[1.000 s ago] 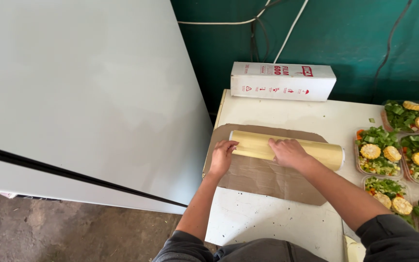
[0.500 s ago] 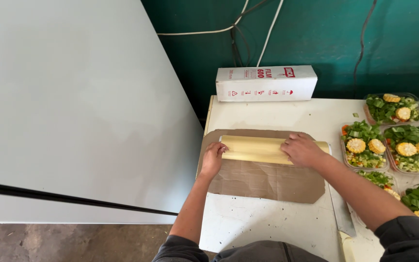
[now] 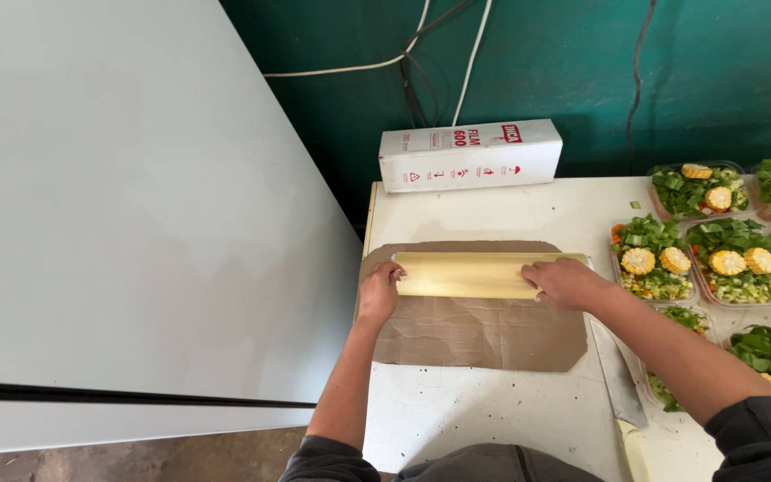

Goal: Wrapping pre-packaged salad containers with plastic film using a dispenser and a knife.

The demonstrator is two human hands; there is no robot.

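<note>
Both-handed, left hand [image 3: 378, 290] cupped the film roll [image 3: 466, 274] at its left end, right hand [image 3: 564, 284] lay over its right end, fingers curled on it; roll sat on cardboard [image 3: 479, 330] near table [image 3: 493, 411] left edge; best kept level, pressure even

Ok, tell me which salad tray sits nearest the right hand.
The tray with two corn rounds, just right of the right hand; the other trays lie farther right or back.
</note>
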